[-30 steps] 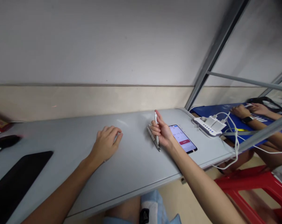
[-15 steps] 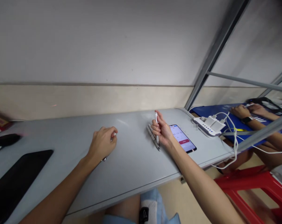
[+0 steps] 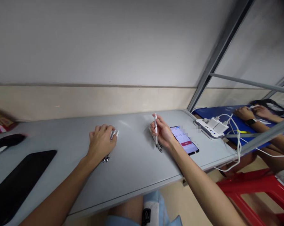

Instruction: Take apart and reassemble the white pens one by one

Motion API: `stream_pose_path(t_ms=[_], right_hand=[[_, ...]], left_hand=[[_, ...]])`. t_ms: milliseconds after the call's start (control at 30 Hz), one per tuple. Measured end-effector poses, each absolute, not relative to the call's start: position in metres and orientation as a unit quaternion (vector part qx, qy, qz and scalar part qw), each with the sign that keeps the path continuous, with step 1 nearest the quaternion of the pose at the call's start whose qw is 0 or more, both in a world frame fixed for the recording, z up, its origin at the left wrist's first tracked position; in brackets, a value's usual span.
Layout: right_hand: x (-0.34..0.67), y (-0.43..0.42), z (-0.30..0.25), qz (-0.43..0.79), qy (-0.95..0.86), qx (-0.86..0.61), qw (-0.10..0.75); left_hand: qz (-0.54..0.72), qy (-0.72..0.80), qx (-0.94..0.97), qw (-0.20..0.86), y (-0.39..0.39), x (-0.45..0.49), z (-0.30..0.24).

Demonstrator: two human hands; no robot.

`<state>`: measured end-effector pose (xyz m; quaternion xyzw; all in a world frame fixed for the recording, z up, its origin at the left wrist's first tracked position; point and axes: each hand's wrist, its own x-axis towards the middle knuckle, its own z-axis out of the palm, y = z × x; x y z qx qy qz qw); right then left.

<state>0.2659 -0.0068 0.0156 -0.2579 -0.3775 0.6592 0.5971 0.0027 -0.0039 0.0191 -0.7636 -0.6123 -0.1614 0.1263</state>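
My right hand (image 3: 164, 133) is closed on a white pen (image 3: 155, 130), held nearly upright above the desk with its dark tip downward. Beneath that hand lies another pen (image 3: 160, 148) with a silvery end, mostly covered by the fingers. Palm down on the desk, my left hand (image 3: 102, 140) has its fingers curled over pens (image 3: 106, 159). Their silvery ends poke out below the wrist side and pale ends show beyond the fingertips; the middles are hidden. A phone (image 3: 185, 140) with a lit timer screen lies just right of my right hand.
A white power strip (image 3: 209, 128) with plugs and cables stands at the desk's right end. On the left are a black mat-like slab (image 3: 24, 183), a dark oval object (image 3: 8, 140) and a red packet (image 3: 2, 122). Another person's hands (image 3: 244, 113) rest over a blue table, near a red stool (image 3: 250, 185).
My left hand has shifted slightly left and its fingers have loosened, uncovering the pale pen ends. My right hand has tilted the white pen a little, its tip moving left.
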Motion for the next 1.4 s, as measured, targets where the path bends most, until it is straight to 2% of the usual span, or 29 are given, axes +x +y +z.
stream_pose_path(t_ms=[100,200,333,433,500,1067,1400], right_hand=[[0.261,-0.007,0.013,0.595,-0.461,-0.326,0.572],[0.258,-0.006,0.008,0.423,-0.589,-0.442,0.528],[0.259,-0.003,-0.001,0.182,-0.703,-0.553,0.408],[0.26,-0.003,-0.004,0.088,-0.734,-0.593,0.32],[0.262,-0.004,-0.004,0.056,-0.739,-0.604,0.293],[0.275,-0.005,0.0,0.138,-0.699,-0.639,0.29],[0.28,-0.001,0.001,0.123,-0.658,-0.628,0.397]], left_hand=[[-0.139,-0.608,-0.77,0.133,-0.005,0.003,0.015],[-0.134,-0.596,-0.78,0.136,-0.005,0.004,0.011],[-0.128,-0.595,-0.784,0.124,-0.007,0.006,0.012],[-0.13,-0.593,-0.786,0.117,-0.008,0.007,0.014],[-0.132,-0.593,-0.785,0.119,-0.008,0.007,0.014],[-0.119,-0.604,-0.778,0.125,-0.007,0.006,0.012],[-0.096,-0.623,-0.768,0.116,-0.007,0.006,0.016]])
